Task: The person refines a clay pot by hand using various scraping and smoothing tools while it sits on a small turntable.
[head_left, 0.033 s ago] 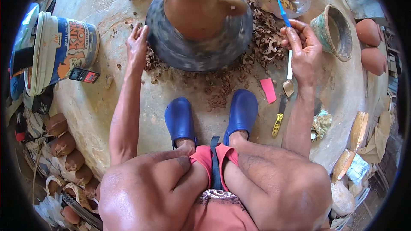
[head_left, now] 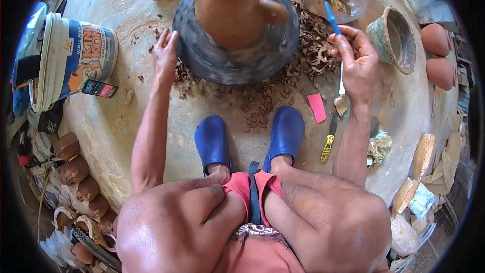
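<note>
A brown clay jug [head_left: 230, 20] with a narrow open neck and two side handles stands on a dark round turntable [head_left: 222, 68], whose surface is blurred by spinning. By the turntable's left rim is my left hand [head_left: 165, 53], fingers apart and holding nothing; whether it touches the rim I cannot tell. My right hand [head_left: 357, 60] is raised to the right of the wheel, fingers closed around a slim blue pen-like tool [head_left: 331, 19] whose tapered end points up and away. Below that hand, a white strip [head_left: 342, 87] shows; whether it belongs to the tool is unclear.
Brown clay shavings [head_left: 316, 45] lie around the wheel. A pink scraper [head_left: 317, 108] and a yellow-handled blade [head_left: 327, 147] lie right of my blue clogs [head_left: 212, 139]. A clear bowl [head_left: 356, 12], green pot [head_left: 378, 33], paint bucket [head_left: 53, 65] and phone [head_left: 99, 88] surround it.
The turntable has turned a little, and the jug's handles have shifted with it. My left hand has moved slightly to the right; my right hand and the blue tool have tilted slightly.
</note>
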Motion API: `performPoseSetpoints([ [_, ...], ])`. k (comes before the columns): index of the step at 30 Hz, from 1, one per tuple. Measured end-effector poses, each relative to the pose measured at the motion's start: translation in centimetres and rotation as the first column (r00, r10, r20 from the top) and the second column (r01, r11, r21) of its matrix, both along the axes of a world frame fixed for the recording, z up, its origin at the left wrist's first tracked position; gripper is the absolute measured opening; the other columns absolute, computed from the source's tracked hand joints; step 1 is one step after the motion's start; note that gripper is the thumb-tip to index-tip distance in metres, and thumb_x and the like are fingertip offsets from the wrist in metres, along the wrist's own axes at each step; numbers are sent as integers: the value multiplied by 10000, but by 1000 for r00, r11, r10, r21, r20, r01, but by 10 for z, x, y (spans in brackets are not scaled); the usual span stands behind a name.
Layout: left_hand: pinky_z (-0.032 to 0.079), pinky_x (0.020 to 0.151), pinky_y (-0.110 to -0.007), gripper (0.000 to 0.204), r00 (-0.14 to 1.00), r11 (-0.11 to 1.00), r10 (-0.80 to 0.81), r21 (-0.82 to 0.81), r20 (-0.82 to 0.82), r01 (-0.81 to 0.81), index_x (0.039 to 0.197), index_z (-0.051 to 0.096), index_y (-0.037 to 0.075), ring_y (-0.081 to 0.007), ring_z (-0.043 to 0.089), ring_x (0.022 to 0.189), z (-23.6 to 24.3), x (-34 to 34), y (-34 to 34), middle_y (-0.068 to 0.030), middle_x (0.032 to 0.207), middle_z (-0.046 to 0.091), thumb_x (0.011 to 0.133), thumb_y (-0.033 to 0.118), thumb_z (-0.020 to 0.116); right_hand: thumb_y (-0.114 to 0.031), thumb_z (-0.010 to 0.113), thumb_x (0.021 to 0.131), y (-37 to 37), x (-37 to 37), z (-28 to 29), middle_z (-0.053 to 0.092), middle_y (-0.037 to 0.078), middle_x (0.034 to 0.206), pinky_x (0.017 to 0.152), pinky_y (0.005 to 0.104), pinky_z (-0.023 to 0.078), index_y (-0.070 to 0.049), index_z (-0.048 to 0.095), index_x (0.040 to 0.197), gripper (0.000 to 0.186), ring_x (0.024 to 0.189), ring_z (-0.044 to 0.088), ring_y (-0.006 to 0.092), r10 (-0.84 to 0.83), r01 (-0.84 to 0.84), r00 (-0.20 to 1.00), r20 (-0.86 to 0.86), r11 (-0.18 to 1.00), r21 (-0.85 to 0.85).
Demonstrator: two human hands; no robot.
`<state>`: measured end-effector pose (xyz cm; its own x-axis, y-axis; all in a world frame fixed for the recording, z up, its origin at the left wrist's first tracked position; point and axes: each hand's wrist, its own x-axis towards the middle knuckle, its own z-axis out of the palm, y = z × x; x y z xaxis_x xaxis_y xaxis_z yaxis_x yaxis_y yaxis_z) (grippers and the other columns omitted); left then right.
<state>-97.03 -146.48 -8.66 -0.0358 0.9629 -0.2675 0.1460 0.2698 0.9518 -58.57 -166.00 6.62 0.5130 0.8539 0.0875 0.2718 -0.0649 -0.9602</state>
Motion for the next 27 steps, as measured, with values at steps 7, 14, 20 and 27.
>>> performPoseSetpoints([
  [7, 413, 1199, -341, 697, 991, 990, -24, 131, -130, 41, 1636, 378, -55, -221, 551, 1430, -6, 29, -57, -205, 1628, 515, 1082, 245, 676, -40, 724, 942, 2, -35, 21, 761, 114, 924, 697, 365, 569, -11, 786, 1065, 140, 760, 724, 220, 224, -219, 861, 456, 974, -66],
  [14, 469, 1141, -309, 685, 994, 996, -72, 63, 86, 67, 1659, 315, -56, -164, 602, 1321, -7, 16, -40, -164, 1555, 583, 1111, 196, 639, -46, 730, 911, 20, -83, 5, 730, 131, 977, 732, 413, 607, -24, 762, 1077, 171, 842, 740, 325, 318, -387, 664, 677, 920, -53],
  [20, 511, 1068, -304, 588, 1000, 1000, -2, 25, 15, 1, 1627, 434, -5, -138, 649, 1237, -2, 8, -46, -125, 1441, 679, 1119, 224, 621, -63, 674, 896, 29, -111, -7, 692, 128, 957, 745, 409, 662, -39, 736, 990, 115, 878, 768, 303, 230, -377, 622, 749, 926, 29],
  [27, 530, 1076, -365, 587, 994, 938, 105, 333, -1, -99, 1565, 533, -9, -229, 652, 1310, 31, 41, -83, -176, 1477, 657, 1023, 114, 721, -106, 701, 864, 32, -118, -17, 683, 118, 959, 721, 361, 661, -35, 726, 958, 121, 857, 756, 257, 140, -361, 521, 842, 930, 68],
])
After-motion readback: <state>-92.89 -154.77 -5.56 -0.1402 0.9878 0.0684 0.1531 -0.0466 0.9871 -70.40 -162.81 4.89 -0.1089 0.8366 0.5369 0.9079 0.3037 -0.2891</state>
